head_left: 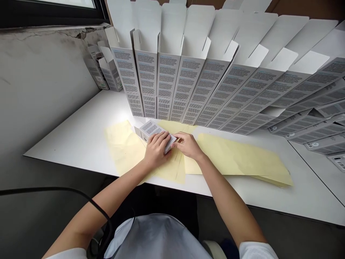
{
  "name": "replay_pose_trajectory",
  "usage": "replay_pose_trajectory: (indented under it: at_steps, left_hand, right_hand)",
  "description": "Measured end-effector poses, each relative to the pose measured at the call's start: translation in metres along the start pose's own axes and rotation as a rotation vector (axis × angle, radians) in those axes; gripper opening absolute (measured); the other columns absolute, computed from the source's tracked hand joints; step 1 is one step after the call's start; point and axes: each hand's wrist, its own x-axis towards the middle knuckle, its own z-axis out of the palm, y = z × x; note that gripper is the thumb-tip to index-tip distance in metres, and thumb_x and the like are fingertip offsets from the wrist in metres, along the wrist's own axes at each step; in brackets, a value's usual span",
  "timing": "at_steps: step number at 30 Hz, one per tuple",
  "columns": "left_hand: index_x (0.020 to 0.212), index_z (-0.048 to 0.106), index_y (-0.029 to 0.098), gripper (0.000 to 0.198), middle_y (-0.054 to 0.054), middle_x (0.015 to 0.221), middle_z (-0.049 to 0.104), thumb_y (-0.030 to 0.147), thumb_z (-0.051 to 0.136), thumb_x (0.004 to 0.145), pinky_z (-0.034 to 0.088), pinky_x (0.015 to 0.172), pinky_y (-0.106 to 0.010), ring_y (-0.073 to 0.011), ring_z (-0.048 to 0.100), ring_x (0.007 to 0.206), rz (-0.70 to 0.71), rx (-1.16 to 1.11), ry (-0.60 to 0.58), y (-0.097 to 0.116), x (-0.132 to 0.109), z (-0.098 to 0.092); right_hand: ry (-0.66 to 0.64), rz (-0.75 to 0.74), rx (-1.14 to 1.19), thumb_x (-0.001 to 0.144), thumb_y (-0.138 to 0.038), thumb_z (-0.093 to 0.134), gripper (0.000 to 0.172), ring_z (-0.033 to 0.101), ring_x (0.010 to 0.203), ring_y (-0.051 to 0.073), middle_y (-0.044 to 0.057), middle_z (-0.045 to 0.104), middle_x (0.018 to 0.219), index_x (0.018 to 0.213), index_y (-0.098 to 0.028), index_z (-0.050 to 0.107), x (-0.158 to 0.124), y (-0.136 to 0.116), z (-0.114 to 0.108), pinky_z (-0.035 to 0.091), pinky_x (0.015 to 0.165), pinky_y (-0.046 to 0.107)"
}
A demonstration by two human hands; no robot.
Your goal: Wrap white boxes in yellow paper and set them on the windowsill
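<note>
Pale blue fabric (156,237) over the person's chest fills the bottom of the view, with bare forearms (121,183) reaching up from it. Beyond lies the white tabletop (81,136), carrying sheets of pale yellow paper (237,156) spread flat. Behind the paper stands a long row of upright white cartons (169,82), flaps open, printed with grey text; stacked cartons (318,122) lie past the paper's right end, and two small cartons (107,72) stand well beyond its left end. Over the paper, a white printed carton (153,131) sits tilted, held under the left hand (156,149), which is closed down over it. The right hand (188,145) is half curled, its fingertips (175,143) pressing the carton's end.
</note>
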Motion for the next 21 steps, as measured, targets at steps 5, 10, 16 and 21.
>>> replay_pose_trajectory:
  at_steps: [5, 10, 16, 21]
  left_hand:
    - [0.123, 0.055, 0.014, 0.046, -0.014, 0.129, 0.061, 0.028, 0.062, 0.080, 0.038, 0.102, -0.042, -0.0272, 0.057, 0.120, 0.000, 0.007, -0.028, -0.001, -0.002, 0.001]
    - [0.121, 0.055, 0.012, 0.046, -0.014, 0.128, 0.061, 0.029, 0.063, 0.079, 0.040, 0.101, -0.042, -0.0277, 0.058, 0.119, 0.028, 0.014, -0.011, -0.001, -0.001, 0.000]
    - [0.124, 0.054, 0.014, 0.046, -0.014, 0.127, 0.062, 0.030, 0.062, 0.081, 0.039, 0.101, -0.042, -0.0270, 0.057, 0.119, 0.025, 0.021, 0.003, -0.001, 0.000, 0.000]
    - [0.126, 0.053, 0.014, 0.051, -0.015, 0.129, 0.060, 0.028, 0.062, 0.078, 0.037, 0.103, -0.043, -0.0278, 0.056, 0.121, 0.018, 0.000, -0.024, -0.002, -0.001, 0.001]
  right_hand:
    - [0.005, -0.180, -0.059, 0.087, -0.010, 0.050, 0.029, 0.063, 0.088, 0.016, 0.007, 0.069, 0.098, 0.103, -0.017, 0.074, -0.001, 0.007, -0.002, 0.050, 0.079, 0.029]
    - [-0.113, -0.134, -0.029, 0.094, -0.028, 0.053, 0.029, 0.062, 0.105, 0.018, 0.010, 0.066, 0.114, 0.115, -0.017, 0.069, -0.004, 0.002, -0.011, 0.049, 0.090, 0.031]
    - [-0.040, -0.052, -0.175, 0.074, -0.029, 0.077, 0.029, 0.061, 0.087, 0.019, 0.008, 0.067, 0.099, 0.100, -0.017, 0.073, -0.003, -0.004, -0.006, 0.049, 0.076, 0.031]
    - [-0.020, -0.156, -0.154, 0.086, -0.015, 0.058, 0.024, 0.063, 0.091, 0.020, 0.008, 0.070, 0.098, 0.103, -0.020, 0.075, 0.000, 0.006, -0.005, 0.050, 0.079, 0.032]
